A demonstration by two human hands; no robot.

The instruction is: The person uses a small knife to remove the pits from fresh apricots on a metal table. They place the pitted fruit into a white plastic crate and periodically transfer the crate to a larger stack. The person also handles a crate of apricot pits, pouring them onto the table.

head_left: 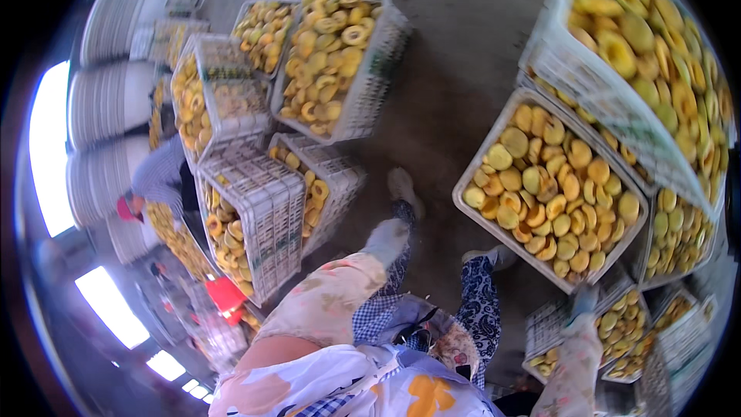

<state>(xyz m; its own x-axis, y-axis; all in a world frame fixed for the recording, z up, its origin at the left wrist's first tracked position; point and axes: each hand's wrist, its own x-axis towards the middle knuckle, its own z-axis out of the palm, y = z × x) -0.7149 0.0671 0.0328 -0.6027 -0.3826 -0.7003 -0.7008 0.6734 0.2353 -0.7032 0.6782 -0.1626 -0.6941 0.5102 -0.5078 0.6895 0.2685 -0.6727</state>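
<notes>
My left hand (388, 239), in a pale grey glove, hangs in front of my left leg, apart from the crates. Its fingers are too blurred to tell if they are open or closed. On the right, a white plastic crate (472, 156) holds yellow-orange halved fruit (552, 193) that look like apricots or peaches. My right hand (585, 300), gloved in grey, is at this crate's near corner, closed on the rim as far as the blur shows. Floral sleeves cover both forearms.
A heaped crate (617, 100) rises at far right, beside more fruit crates (548, 328). Left of me stand several filled crates (382, 69), some stacked. A person (158, 177) bends among them near a red object (225, 295). White stacks (108, 104) line the left; grey floor (455, 54) lies ahead.
</notes>
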